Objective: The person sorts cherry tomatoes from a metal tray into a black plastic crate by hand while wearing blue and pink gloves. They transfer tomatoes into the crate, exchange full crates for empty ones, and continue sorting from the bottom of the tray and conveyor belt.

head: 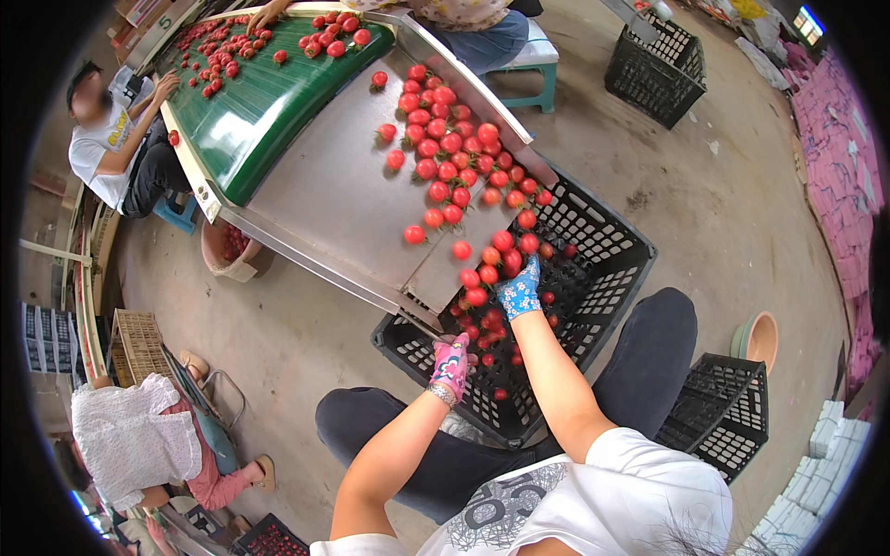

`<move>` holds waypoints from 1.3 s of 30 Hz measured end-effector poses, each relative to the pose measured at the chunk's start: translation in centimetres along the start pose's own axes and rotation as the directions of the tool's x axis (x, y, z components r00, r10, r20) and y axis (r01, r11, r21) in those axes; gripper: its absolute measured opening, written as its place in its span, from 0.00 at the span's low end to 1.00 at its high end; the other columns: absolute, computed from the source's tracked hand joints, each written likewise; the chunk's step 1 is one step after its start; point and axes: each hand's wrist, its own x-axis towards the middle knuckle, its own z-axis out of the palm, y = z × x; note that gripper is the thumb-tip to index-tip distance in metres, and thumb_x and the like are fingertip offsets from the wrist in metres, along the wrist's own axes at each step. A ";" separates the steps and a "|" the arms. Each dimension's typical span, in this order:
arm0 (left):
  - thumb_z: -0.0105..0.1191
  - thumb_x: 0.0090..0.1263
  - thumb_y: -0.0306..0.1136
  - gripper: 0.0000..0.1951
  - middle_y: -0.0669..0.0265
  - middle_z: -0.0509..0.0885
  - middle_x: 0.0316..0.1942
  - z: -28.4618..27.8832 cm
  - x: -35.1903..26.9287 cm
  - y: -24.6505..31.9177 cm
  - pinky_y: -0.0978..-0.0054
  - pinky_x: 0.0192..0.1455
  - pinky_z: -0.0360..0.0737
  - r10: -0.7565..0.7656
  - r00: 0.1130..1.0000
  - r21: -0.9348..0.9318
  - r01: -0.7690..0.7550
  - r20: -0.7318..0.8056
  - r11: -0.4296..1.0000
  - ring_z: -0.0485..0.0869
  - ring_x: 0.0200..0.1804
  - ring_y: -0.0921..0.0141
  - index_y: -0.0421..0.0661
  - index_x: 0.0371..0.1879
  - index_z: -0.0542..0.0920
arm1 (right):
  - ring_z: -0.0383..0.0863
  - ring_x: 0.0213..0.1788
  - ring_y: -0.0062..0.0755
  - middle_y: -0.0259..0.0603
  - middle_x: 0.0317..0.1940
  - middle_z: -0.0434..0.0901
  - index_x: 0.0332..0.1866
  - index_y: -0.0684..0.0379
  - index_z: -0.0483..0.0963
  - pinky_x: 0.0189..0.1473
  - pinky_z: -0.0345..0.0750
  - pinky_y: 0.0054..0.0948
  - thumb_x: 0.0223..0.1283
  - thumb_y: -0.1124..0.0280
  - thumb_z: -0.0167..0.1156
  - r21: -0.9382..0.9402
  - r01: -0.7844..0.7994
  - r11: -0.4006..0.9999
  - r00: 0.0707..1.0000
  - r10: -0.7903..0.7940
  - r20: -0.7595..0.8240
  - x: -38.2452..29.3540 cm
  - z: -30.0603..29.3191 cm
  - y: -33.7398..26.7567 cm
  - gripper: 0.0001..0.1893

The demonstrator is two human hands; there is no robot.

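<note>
Small red tomatoes with green stems (450, 143) lie spread over a sloping metal chute (334, 174) and reach its lower edge. Below that edge stands a black plastic crate (591, 306) with several tomatoes on its bottom. My right hand (520, 288), in a blue flowered glove, is at the chute's lower end against a cluster of tomatoes; its fingertips are partly hidden by them. My left hand (452, 365), in a pink flowered glove, is by the chute's lower left corner, over the crate; whether it grips anything is unclear.
A green conveyor belt (278, 90) with more tomatoes feeds the chute. A seated person (115, 142) reaches to its left side, another person's hand to its far side. Black crates (657, 69) stand at the upper right and lower right (723, 410). A tub (226, 254) stands left under the belt.
</note>
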 end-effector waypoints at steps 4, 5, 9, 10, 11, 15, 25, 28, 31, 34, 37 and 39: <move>0.54 0.63 0.40 0.18 0.62 0.76 0.36 0.5 0.1 0.2 0.73 0.23 0.76 -0.011 1.000 0.047 0.011 -0.012 0.999 0.80 0.25 0.70 0.45 0.46 0.65 | 0.66 0.61 0.42 0.35 0.59 0.68 0.61 0.47 0.65 0.61 0.65 0.47 0.59 0.43 0.44 -0.019 0.054 0.998 0.998 -0.053 0.043 2.0 -2.1 -0.7 0.28; 0.54 0.63 0.40 0.18 0.62 0.76 0.36 0.1 0.5 -0.1 0.74 0.23 0.75 -0.009 1.000 0.041 0.010 -0.016 0.999 0.80 0.25 0.70 0.45 0.46 0.65 | 0.64 0.62 0.42 0.35 0.60 0.66 0.61 0.47 0.64 0.61 0.64 0.48 0.59 0.43 0.44 0.023 0.018 1.000 1.000 -0.018 0.013 1.8 -1.9 -0.5 0.28; 0.54 0.63 0.40 0.18 0.62 0.76 0.36 0.5 0.2 0.2 0.74 0.23 0.75 -0.005 1.000 0.058 0.005 -0.003 0.998 0.80 0.25 0.70 0.45 0.45 0.65 | 0.61 0.65 0.44 0.34 0.62 0.65 0.60 0.44 0.65 0.63 0.59 0.54 0.59 0.44 0.45 0.103 0.026 0.994 0.989 -0.040 0.143 3.7 -2.9 -1.6 0.27; 0.54 0.63 0.40 0.18 0.62 0.76 0.36 0.6 0.2 0.3 0.74 0.22 0.75 0.000 1.000 0.049 0.000 0.010 0.999 0.80 0.25 0.70 0.45 0.46 0.65 | 0.62 0.64 0.44 0.35 0.62 0.65 0.60 0.45 0.65 0.63 0.60 0.53 0.59 0.44 0.46 0.108 0.048 0.993 0.989 -0.063 0.134 4.3 -2.9 -2.0 0.27; 0.54 0.63 0.40 0.18 0.62 0.76 0.36 0.7 0.1 0.4 0.74 0.22 0.75 0.004 1.000 0.041 -0.005 0.023 0.999 0.80 0.25 0.70 0.45 0.46 0.65 | 0.63 0.63 0.44 0.35 0.61 0.66 0.61 0.47 0.65 0.64 0.60 0.52 0.59 0.45 0.46 0.113 0.071 0.991 0.989 -0.085 0.124 5.0 -3.0 -2.5 0.27; 0.54 0.63 0.39 0.18 0.63 0.76 0.34 -0.2 0.5 -0.4 0.75 0.20 0.75 -0.002 1.000 0.033 0.002 0.009 0.999 0.79 0.25 0.71 0.46 0.46 0.65 | 0.65 0.63 0.42 0.37 0.59 0.69 0.61 0.52 0.66 0.65 0.62 0.44 0.64 0.51 0.42 0.096 0.036 0.995 0.973 -0.056 0.222 4.7 -4.0 -2.5 0.24; 0.50 0.64 0.31 0.14 0.64 0.77 0.35 0.4 -1.0 1.0 0.76 0.20 0.73 0.003 1.000 -0.012 -0.003 0.008 1.000 0.76 0.24 0.73 0.46 0.47 0.65 | 0.64 0.62 0.48 0.37 0.60 0.68 0.60 0.46 0.67 0.60 0.61 0.62 0.59 0.45 0.44 -0.033 -0.003 0.999 0.995 0.000 -0.099 9.0 -14.9 -3.3 0.26; 0.48 0.66 0.33 0.10 0.65 0.77 0.34 -0.2 -2.4 1.4 0.76 0.21 0.75 0.040 0.998 -0.057 -0.038 0.049 0.998 0.75 0.24 0.74 0.45 0.43 0.68 | 0.62 0.63 0.50 0.37 0.62 0.64 0.62 0.46 0.62 0.58 0.62 0.65 0.60 0.45 0.42 0.221 -0.046 0.974 0.999 0.047 0.001 8.6 -16.1 -3.4 0.27; 0.45 0.70 0.38 0.09 0.66 0.76 0.28 -1.2 -4.0 2.3 0.79 0.17 0.71 0.088 0.993 -0.086 -0.081 0.074 0.993 0.72 0.18 0.75 0.45 0.38 0.70 | 0.61 0.64 0.49 0.36 0.63 0.62 0.62 0.46 0.62 0.57 0.62 0.64 0.60 0.43 0.41 0.225 -0.019 0.974 0.992 0.047 -0.121 9.6 -15.6 -4.0 0.28; 0.43 0.72 0.42 0.13 0.64 0.76 0.22 -2.1 -6.7 5.0 0.80 0.13 0.63 0.208 0.965 -0.129 -0.188 0.158 0.974 0.70 0.14 0.76 0.44 0.34 0.70 | 0.57 0.66 0.50 0.39 0.65 0.60 0.62 0.47 0.62 0.61 0.58 0.61 0.58 0.43 0.44 0.150 0.014 0.989 0.987 0.010 -0.158 9.7 -15.1 -4.6 0.30; 0.44 0.70 0.50 0.17 0.67 0.73 0.20 -3.9 -7.8 7.6 0.79 0.16 0.61 0.178 0.973 -0.261 -0.136 0.144 0.956 0.66 0.14 0.75 0.49 0.30 0.70 | 0.57 0.66 0.44 0.37 0.66 0.59 0.62 0.48 0.63 0.67 0.50 0.54 0.57 0.44 0.44 -0.159 -0.001 0.987 0.931 -0.057 -0.361 6.3 -11.0 -3.1 0.30; 0.44 0.69 0.51 0.17 0.71 0.69 0.16 -3.8 -8.0 9.7 0.78 0.16 0.57 0.200 0.972 -0.373 -0.143 0.121 0.917 0.63 0.13 0.75 0.53 0.22 0.68 | 0.64 0.62 0.39 0.34 0.63 0.64 0.59 0.49 0.67 0.67 0.53 0.46 0.59 0.45 0.43 -0.331 -0.005 0.944 0.904 -0.137 -0.405 5.4 -11.0 -3.8 0.27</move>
